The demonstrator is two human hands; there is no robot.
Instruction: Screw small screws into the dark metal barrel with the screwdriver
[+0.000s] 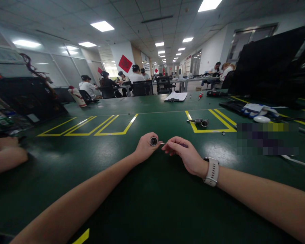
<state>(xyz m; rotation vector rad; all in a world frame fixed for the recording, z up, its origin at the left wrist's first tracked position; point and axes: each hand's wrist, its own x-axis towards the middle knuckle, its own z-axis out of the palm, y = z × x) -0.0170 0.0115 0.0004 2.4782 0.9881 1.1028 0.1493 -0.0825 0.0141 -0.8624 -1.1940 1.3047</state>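
Observation:
My left hand (145, 147) is wrapped round a round metal part (153, 141) whose open, hollow end faces me. My right hand (184, 152), with a pale watch on the wrist, pinches a thin screwdriver (162, 143) with a dark handle. The screwdriver's shaft points left and its end is at the side of the metal part; whether it touches cannot be made out. Beyond my right hand, a second metal part with a shaft (199, 122) lies by the yellow tape. A tiny metal piece (223, 133) rests on the green table (117, 189).
A clipboard with paper (176, 96), a red pen-like item (200, 96) and a dark tool (217, 93) lie at the table's far side. Gloves (259, 110) and a white mouse (261, 119) are at right. Another person's arm (7, 156) rests at left.

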